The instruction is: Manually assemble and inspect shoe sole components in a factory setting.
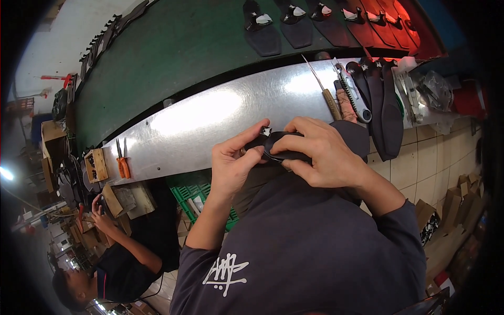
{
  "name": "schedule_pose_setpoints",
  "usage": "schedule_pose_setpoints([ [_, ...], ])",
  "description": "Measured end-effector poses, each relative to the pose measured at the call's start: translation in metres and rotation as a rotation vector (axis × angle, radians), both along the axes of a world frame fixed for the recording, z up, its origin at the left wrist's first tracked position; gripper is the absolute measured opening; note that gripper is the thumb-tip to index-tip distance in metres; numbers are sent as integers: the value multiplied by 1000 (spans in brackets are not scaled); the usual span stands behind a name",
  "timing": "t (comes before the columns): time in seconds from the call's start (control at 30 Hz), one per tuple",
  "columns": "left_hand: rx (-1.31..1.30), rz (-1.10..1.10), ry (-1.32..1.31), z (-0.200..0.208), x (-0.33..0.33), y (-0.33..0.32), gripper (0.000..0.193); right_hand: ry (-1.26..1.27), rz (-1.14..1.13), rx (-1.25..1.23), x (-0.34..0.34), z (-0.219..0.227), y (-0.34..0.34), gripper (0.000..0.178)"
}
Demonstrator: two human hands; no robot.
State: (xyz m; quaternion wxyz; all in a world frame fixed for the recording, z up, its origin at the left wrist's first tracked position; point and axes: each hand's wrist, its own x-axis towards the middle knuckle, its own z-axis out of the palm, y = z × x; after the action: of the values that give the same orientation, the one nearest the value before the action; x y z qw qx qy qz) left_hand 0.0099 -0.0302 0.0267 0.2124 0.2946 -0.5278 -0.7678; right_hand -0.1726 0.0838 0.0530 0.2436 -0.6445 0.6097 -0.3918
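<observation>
Both hands meet at the centre of the frame, just below the shiny metal bench. The right hand (320, 152) curls over a dark shoe insole (281, 149), thumb underneath and fingers wrapped across its top edge, pinching it firmly. The left hand (236, 160) closes on the insole's near end, thumb and forefinger pressed together on the rim. A small white tag (266, 130) sticks up from the piece between the 2 hands. The insole is held in the air against the person's chest, clear of the bench.

To do this well, in my judgement, the grip should stay close to the edge being worked, so the soft piece does not buckle, and the white tag should remain visible rather than fold under a finger. Whether the layers are already aligned I cannot tell; the fingers hide the seam.

Outward, on the metal bench (210, 121) in the upper right of the frame, lie a wooden-handled awl (326, 94), a metal tool (349, 89) and a stack of dark insoles (383, 110). Above them a green conveyor belt (184, 47) carries a row of dark and red insoles (325, 21). At the left of the frame orange pliers (123, 160) rest on the bench, and a co-worker's hand (100, 212) works at the lower left.
</observation>
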Motion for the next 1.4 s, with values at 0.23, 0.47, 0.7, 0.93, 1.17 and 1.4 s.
schedule_pose_setpoints([
  [0.23, -169, 72, -88, 6, -7, 6, 40, -93, -58, 27, 7, -11, -1, 22],
  [0.47, -66, 135, -2, 3, -9, 5, 40, 22, -118, -81, 12, -17, -2, 24],
  [0.7, 271, 188, -21, 4, -6, -1, 39, 168, -155, -278, 18, -25, -1, 26],
  [0.93, 495, 117, 63, 18, -1, -5, 49, 98, -94, -308, 11, -10, 2, 28],
  [1.17, 319, -16, -17, 9, 6, -4, 42, -114, -222, -171, 17, -17, 4, 20],
  [1.4, 205, -163, -146, 8, 9, -14, 38, 46, -192, -213, 13, -22, 4, 18],
])
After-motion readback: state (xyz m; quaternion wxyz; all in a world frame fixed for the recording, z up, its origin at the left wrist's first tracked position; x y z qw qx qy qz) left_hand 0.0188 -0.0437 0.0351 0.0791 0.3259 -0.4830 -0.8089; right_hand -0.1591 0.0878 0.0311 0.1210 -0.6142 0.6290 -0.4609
